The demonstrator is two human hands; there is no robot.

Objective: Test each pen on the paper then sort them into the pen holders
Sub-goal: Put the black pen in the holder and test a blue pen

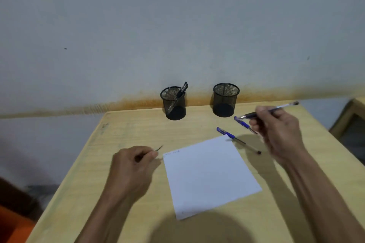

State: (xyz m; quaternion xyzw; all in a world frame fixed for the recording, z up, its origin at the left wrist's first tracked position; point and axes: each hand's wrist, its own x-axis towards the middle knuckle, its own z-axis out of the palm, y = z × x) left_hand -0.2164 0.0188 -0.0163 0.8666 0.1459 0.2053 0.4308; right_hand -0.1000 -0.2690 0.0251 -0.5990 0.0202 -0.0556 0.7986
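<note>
Paper (pixel 209 173) mid-table, two holders (pixel 174 102) behind, pens (pixel 237 140) right.

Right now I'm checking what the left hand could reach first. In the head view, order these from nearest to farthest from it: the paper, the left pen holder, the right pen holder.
From the left hand:
1. Paper, just to its right on the table.
2. Left pen holder, by the wall, one pen inside.
3. Right pen holder, farther right by the wall.

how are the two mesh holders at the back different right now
The left holder has a black pen leaning in it, sticking out above the rim; the right holder shows no pen. The right holder stands nearer the right hand; the left holder has bare table around it. Both are black mesh cups, upright, by the wall.
</note>
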